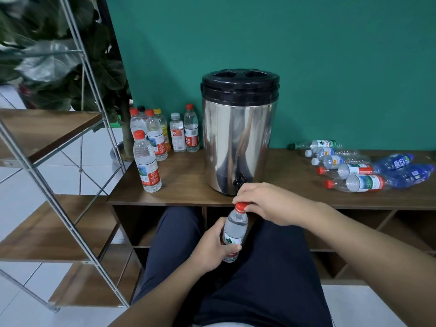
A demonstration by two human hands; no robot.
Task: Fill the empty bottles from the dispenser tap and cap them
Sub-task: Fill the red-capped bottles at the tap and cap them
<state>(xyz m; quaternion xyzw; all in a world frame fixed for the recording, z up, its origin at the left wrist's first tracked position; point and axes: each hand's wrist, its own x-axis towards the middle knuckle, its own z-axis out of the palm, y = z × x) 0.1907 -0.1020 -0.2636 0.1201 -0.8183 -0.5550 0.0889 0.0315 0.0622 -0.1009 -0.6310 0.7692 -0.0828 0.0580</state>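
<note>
Below the counter edge, the left hand grasps the bottle body, so the right hand, its grip pinching the cap, should twist it down squarely

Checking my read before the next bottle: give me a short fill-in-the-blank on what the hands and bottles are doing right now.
1. The right hand grips the ____ cap of the held bottle.
2. The left hand holds that bottle around its ____.
3. The empty bottles right of the dispenser are lying ____.
4. The capped bottles left of the dispenser are standing ____.

Missing words: red; body; on their sides; upright
</note>
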